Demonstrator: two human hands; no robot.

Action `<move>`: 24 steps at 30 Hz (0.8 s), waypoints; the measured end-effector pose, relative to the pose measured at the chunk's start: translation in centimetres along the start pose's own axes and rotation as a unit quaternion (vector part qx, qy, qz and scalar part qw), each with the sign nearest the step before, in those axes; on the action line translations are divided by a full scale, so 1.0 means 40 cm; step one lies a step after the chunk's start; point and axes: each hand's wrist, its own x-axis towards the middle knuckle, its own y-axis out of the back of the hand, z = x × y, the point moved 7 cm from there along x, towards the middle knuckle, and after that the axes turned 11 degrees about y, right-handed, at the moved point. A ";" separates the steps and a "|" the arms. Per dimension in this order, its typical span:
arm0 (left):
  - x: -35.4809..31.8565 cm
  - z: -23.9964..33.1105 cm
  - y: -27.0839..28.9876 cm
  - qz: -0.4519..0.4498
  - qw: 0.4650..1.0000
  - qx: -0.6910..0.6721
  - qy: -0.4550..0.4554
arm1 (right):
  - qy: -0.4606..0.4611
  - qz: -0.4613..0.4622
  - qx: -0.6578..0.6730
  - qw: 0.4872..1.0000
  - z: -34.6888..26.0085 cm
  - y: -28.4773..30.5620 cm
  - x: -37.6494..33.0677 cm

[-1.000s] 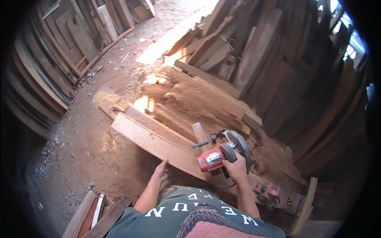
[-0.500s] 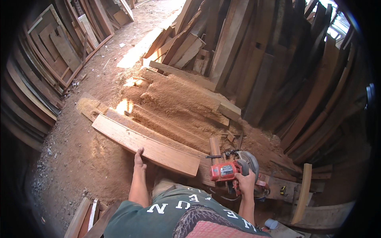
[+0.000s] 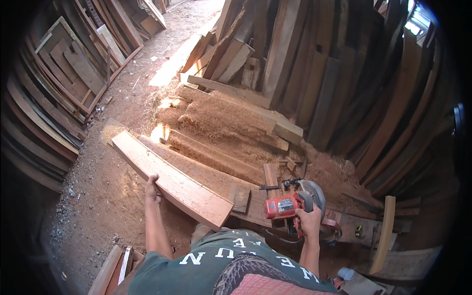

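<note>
My left hand [image 3: 153, 190] grips the near edge of a thick, pale reddish plank [image 3: 169, 179], its fingertips over the top. The plank slants from upper left down toward my waist, over a longer sawdust-covered board [image 3: 206, 172]. Beside the plank's right end, a small wood block [image 3: 240, 198] rests on that board. My right hand [image 3: 308, 221] is wrapped round the handle of a red circular saw [image 3: 283, 207] with a grey blade guard. A short wood strip [image 3: 271, 175] lies just beyond the saw. The blade itself is hidden.
Sawdust-covered beams [image 3: 231, 120] lie ahead. Tall boards [image 3: 314, 73] lean at the right, and more wood pieces [image 3: 73, 59] at the left. A small yellow-and-black tool [image 3: 359, 231], a curved wood piece [image 3: 383, 236] and a pale cup [image 3: 345, 273] are at the lower right.
The plank's right end has moved left and toward my body, with my left hand on it. The small block beside it has come into sight. My right hand stays on the saw.
</note>
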 end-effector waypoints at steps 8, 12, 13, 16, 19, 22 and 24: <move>-0.053 0.221 -0.056 0.160 0.928 0.315 -0.116 | -0.009 0.003 0.013 1.000 -0.027 0.006 -0.018; -0.094 0.240 -0.139 0.250 0.795 0.542 -0.112 | -0.007 0.006 -0.001 1.000 -0.042 0.006 -0.033; -0.025 0.229 -0.055 0.299 0.732 0.594 -0.149 | -0.005 -0.003 -0.001 1.000 -0.045 -0.004 -0.031; 0.011 0.127 -0.043 0.327 0.592 0.711 -0.193 | -0.012 0.009 -0.002 1.000 -0.037 -0.006 -0.042; 0.003 0.031 -0.109 0.296 0.517 0.776 -0.207 | -0.002 0.021 -0.004 1.000 -0.045 -0.018 -0.048; -0.065 -0.038 -0.176 0.270 0.491 0.804 -0.199 | 0.025 0.026 -0.018 0.999 -0.070 -0.040 -0.058; -0.100 -0.065 -0.172 0.259 0.459 0.816 -0.239 | 0.011 0.026 -0.013 1.000 -0.095 -0.061 -0.068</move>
